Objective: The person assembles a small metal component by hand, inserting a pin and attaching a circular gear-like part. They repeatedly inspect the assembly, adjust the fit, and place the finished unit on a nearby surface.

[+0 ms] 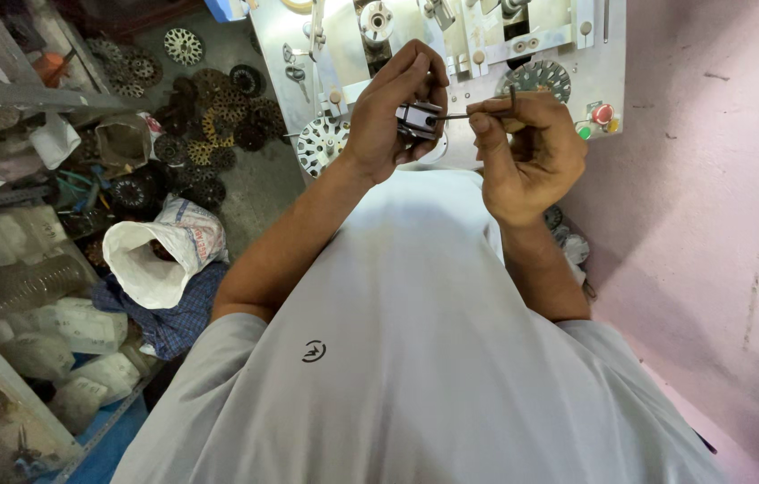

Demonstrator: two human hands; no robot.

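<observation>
Shirt (415, 358): grey, nearest the camera;
Left hand (393, 112): closed around a small metal block (419, 118), held above the chest;
Right hand (523, 157): pinching a thin hex key (478, 112), tip touching the block;
Machine (451, 54): pale metal panel beyond the hands;
Floor (254, 179): round toothed discs (209, 116) scattered, far left.

Small motor-repair workshop: metal winding machine (451, 54) with red button (602, 113), slotted stator laminations (209, 108) piled on the concrete floor (258, 184), cluttered parts shelves (12, 269), white sack (160, 255).
</observation>
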